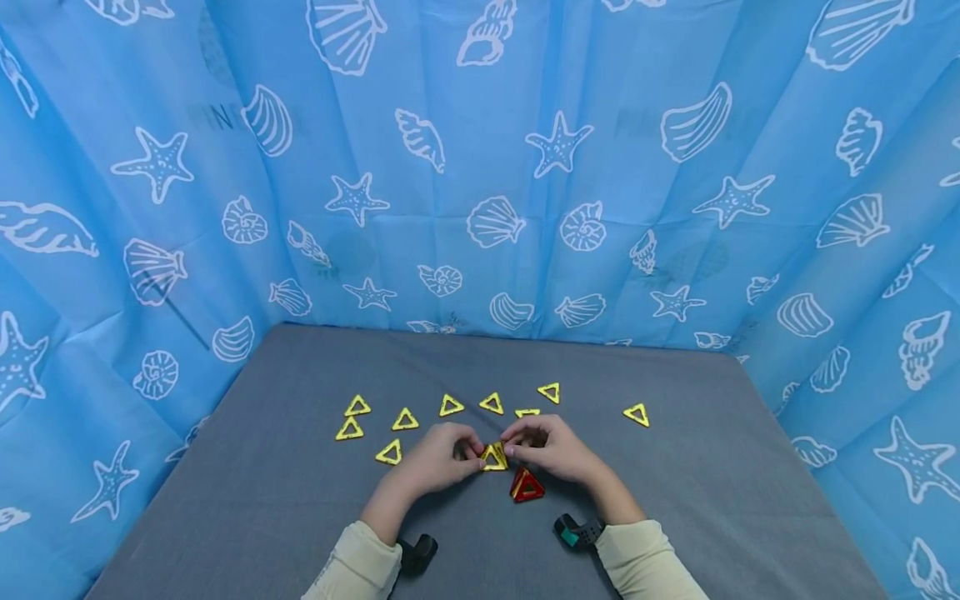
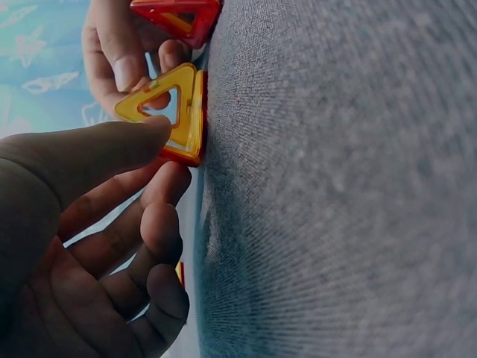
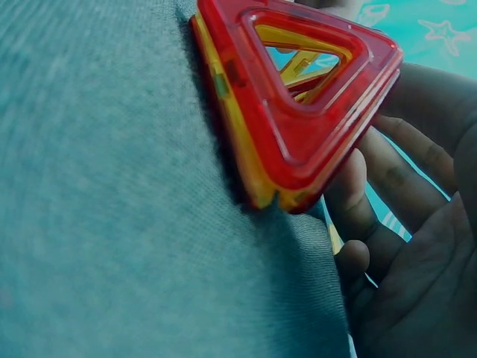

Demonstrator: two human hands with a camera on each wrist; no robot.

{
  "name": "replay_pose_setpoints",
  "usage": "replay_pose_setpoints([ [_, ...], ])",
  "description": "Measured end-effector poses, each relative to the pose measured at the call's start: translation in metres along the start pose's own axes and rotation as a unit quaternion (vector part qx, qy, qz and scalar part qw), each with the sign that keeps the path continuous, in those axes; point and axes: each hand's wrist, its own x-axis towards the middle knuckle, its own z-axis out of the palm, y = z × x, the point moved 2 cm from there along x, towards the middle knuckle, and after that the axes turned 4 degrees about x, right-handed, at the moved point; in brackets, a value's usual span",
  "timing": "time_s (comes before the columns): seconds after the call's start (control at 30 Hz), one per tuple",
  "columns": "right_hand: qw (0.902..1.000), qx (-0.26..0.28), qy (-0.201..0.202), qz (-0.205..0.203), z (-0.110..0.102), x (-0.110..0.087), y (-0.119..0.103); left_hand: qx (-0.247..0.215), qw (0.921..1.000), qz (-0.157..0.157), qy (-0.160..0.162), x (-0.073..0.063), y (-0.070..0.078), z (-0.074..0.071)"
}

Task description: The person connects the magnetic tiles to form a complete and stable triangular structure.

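Both hands meet over a small upright build of yellow triangular magnetic tiles (image 1: pixel 492 465) at the middle of the table. My left hand (image 1: pixel 441 458) pinches its left side; in the left wrist view the thumb presses on the front yellow tile (image 2: pixel 186 82), and red edges show along its base. From the other side, my right hand (image 1: pixel 557 450) grips the build with thumb and fingers. Close in front of the right hand stands a red and yellow tile pyramid (image 1: pixel 529 496), its red face (image 3: pixel 253 93) large in the right wrist view and hiding part of that hand's hold.
Several loose yellow triangle tiles lie flat to the left and beyond the hands, such as one (image 1: pixel 389 452) near the left hand. Another yellow tile (image 1: pixel 637 415) lies off to the right. A blue shell-patterned curtain (image 1: pixel 465 275) hangs behind the grey table (image 1: pixel 247 500).
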Motion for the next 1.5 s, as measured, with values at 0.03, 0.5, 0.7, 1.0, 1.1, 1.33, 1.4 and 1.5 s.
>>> replay_pose_setpoints([
  [0.03, 1.0000, 0.001, -0.001, -0.002, 0.000, 0.000, 0.000, 0.000, 1.0000, 0.000, -0.001, 0.000, 0.000, 0.000],
  [0.5, 0.9987, -0.029, 0.038, 0.016, -0.004, -0.001, -0.003, -0.008, 0.9998, -0.001, -0.017, -0.002, 0.003, -0.001],
  [0.7, 0.9942, -0.034, 0.098, 0.029, -0.014, -0.003, -0.004, -0.017, 0.9997, -0.011, -0.014, 0.000, 0.001, 0.000],
  [1.0, 0.9837, -0.052, 0.170, 0.024, -0.026, -0.005, 0.002, -0.031, 0.9994, -0.002, -0.012, 0.001, 0.002, 0.000],
  [1.1, 0.9811, -0.070, 0.178, 0.029, -0.027, -0.005, 0.004, -0.021, 0.9997, 0.001, -0.011, 0.002, 0.003, 0.001],
  [1.33, 0.9803, -0.117, 0.152, 0.047, -0.027, -0.005, 0.010, -0.012, 0.9999, 0.001, -0.006, 0.002, 0.005, 0.002],
  [1.4, 0.9791, -0.131, 0.146, 0.052, -0.027, -0.005, 0.010, -0.012, 0.9999, 0.000, -0.004, 0.002, 0.005, 0.002],
  [1.5, 0.9776, -0.144, 0.143, 0.055, -0.026, -0.005, 0.011, -0.014, 0.9999, -0.002, -0.002, 0.002, 0.006, 0.003],
])
